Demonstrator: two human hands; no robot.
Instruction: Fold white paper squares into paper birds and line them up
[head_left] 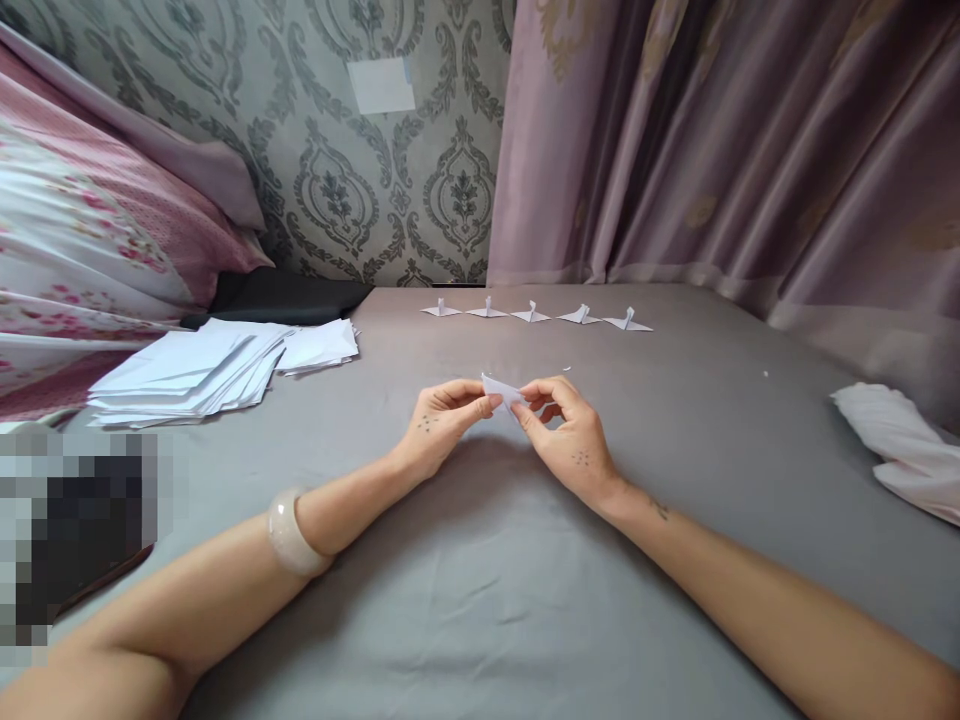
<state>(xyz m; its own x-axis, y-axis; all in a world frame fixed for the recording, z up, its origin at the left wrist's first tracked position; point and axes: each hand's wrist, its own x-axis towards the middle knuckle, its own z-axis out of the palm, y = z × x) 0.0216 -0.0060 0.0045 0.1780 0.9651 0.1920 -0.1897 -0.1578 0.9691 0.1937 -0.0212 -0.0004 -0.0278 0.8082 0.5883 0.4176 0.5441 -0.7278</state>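
Observation:
A small folded piece of white paper (501, 389) is held up between my two hands in the middle of the view. My left hand (444, 425) pinches its left side between thumb and fingers. On the other side, my right hand (568, 432) grips the paper's right edge with thumb and forefinger, the other fingers curled. The fingertips cover part of the folds. Beyond the hands, several folded white paper birds (531, 313) stand in a row on the grey cloth surface (465, 560).
At the left lie a large stack of white paper sheets (187, 370) and a smaller stack (319, 346), with a black item (285, 296) behind them. A crumpled white cloth (896, 440) rests at the right. Curtains (637, 150) and a patterned wall (337, 180) bound the far side.

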